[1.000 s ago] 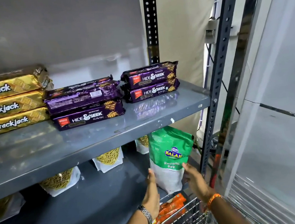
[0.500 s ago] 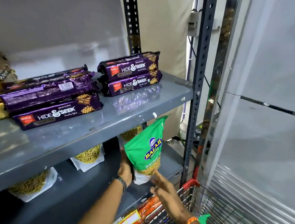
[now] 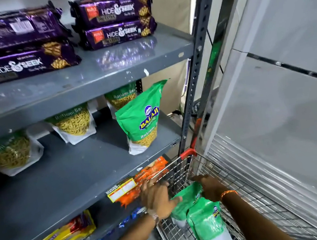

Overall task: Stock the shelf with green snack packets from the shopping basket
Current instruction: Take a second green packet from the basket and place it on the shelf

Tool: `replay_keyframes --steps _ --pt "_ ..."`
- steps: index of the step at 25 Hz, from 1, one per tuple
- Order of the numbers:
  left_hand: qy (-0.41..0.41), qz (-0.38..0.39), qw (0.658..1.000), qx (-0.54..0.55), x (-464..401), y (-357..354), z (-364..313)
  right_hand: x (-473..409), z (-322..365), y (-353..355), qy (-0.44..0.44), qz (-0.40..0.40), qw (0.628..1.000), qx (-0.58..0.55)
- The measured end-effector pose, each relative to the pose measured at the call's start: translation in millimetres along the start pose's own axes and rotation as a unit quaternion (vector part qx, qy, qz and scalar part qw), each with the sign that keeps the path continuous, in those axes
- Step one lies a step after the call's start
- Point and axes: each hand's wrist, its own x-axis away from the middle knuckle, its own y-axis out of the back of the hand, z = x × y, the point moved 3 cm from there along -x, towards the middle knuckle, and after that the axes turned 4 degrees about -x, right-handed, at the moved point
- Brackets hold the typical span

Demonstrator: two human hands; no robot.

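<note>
In the head view, low and right of centre, a green snack packet (image 3: 187, 198) is gripped in the wire shopping basket (image 3: 241, 185) between the left hand (image 3: 158, 198) and the right hand (image 3: 210, 188), each grip closed on one side. Its long axis is seen tilted upward to the right. The shelf (image 3: 71, 182), where another packet (image 3: 141, 120) stands upright, lies above and left, nearer the left hand.

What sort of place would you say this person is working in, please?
Most likely a small grocery shop or its stockroom: slotted grey metal shelving holds rows of packaged biscuits and green snack packets, and a wire shopping basket stands beside it.
</note>
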Motion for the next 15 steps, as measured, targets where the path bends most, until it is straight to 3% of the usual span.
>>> replay_keyframes --steps 2,5,7,10,13,15 --pt "-0.046 0.088 0.984 -0.149 -5.4 -14.9 -12.3 -4.3 -7.5 -9.6 0.004 -0.022 1.0 -0.006" --pt "-0.009 0.098 0.981 -0.166 -7.8 -21.0 -10.6 -6.1 -19.3 -18.4 0.012 -0.066 0.996 -0.062" --pt "0.005 0.058 0.986 -0.155 0.0 -13.4 -6.0 2.3 -20.9 -15.1 0.021 -0.115 0.985 -0.125" --pt "0.014 -0.036 0.995 -0.094 20.0 24.3 3.3 27.4 -1.8 16.7 0.032 -0.201 0.94 -0.273" --pt "-0.011 -0.167 0.985 0.05 48.5 88.8 19.2 61.0 46.9 67.4 0.081 -0.226 0.895 -0.376" --pt "-0.02 -0.213 0.963 0.162 67.3 126.8 35.9 82.2 86.3 101.4 0.134 -0.23 0.875 -0.405"
